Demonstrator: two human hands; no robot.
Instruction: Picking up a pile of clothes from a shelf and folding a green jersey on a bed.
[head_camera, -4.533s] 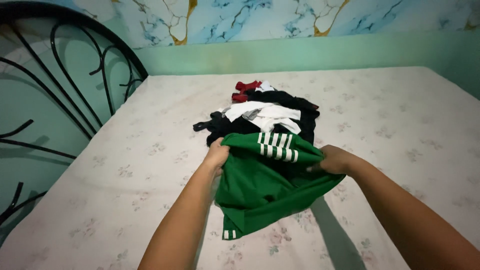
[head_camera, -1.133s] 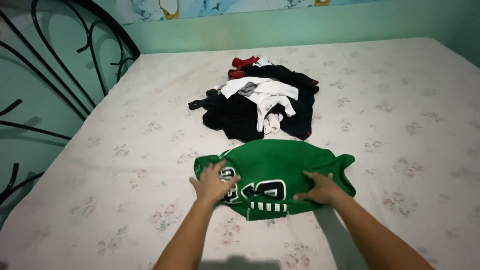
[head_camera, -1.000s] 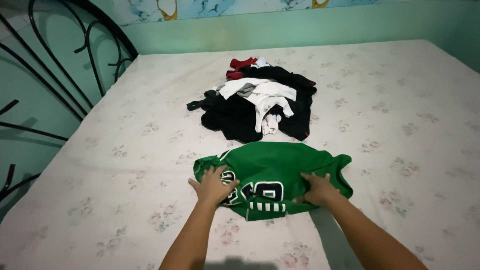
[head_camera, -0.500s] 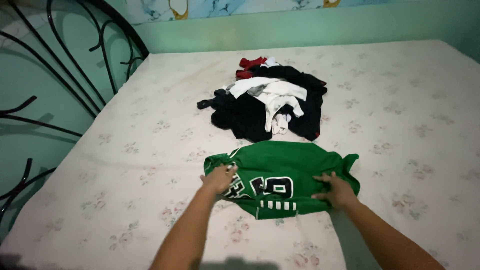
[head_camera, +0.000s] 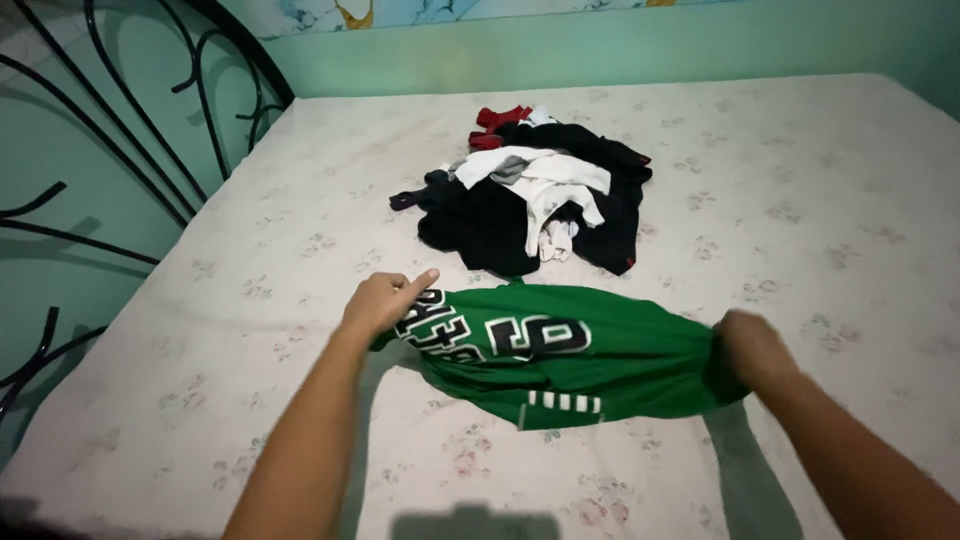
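A green jersey (head_camera: 600, 355) with black-and-white lettering and white stripes is stretched out low over the mattress in front of me. My left hand (head_camera: 378, 302) pinches its left end, thumb and forefinger on the cloth. My right hand (head_camera: 752, 347) is closed in a fist around its right end. The jersey sags in the middle between both hands.
A heap of black, white, grey and red clothes (head_camera: 540, 195) lies just beyond the jersey. The mattress (head_camera: 250, 250) has a pale floral sheet. A black curved metal bed frame (head_camera: 110, 130) stands at the left, and a green wall (head_camera: 600, 45) lines the far side.
Both hands had been pressing flat on the jersey. Now they have moved apart, gripped its two ends and pulled it wide and slightly up.
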